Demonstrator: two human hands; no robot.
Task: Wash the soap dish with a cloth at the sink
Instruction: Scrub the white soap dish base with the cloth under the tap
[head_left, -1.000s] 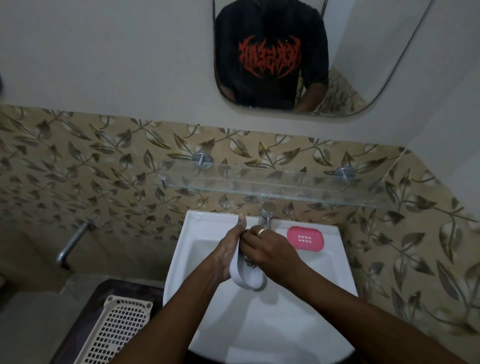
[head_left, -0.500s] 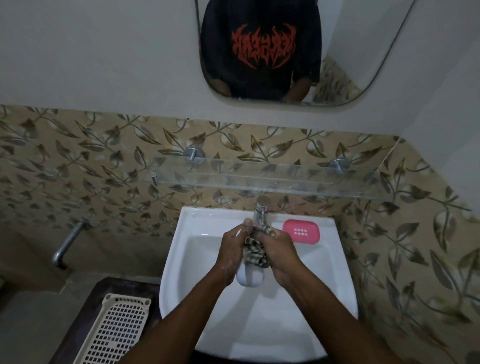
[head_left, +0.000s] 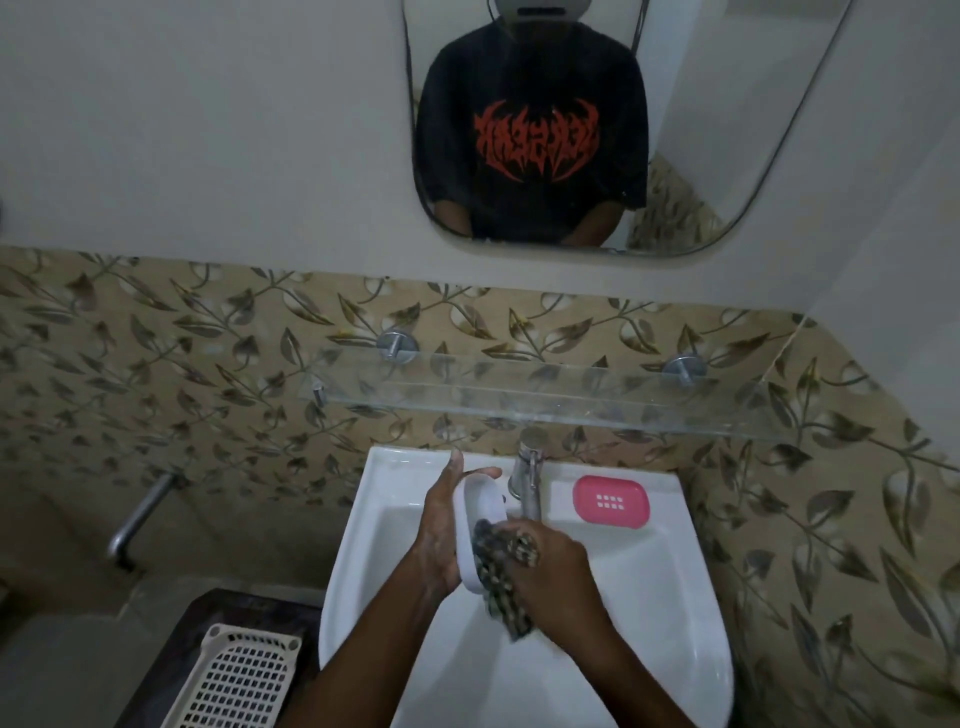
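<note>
Gripping soap dish (head_left: 480, 525), cloth (head_left: 501, 566) apparently touching.

Glass shelf (head_left: 545, 400) on leaf-pattern tiles (head_left: 182, 364), mirror (head_left: 597, 130) above. Cream perforated basket (head_left: 239, 675) on dark surface bottom-left. Metal pipe (head_left: 140, 514) sticks out of left wall.

White wall-mounted sink (head_left: 649, 597). Chrome tap (head_left: 527, 480) stands at the centre of its rear ledge. A pink perforated tray (head_left: 611, 501) lies flat on the ledge, just right of the tap. Ledge surface left of the tap is bare.
</note>
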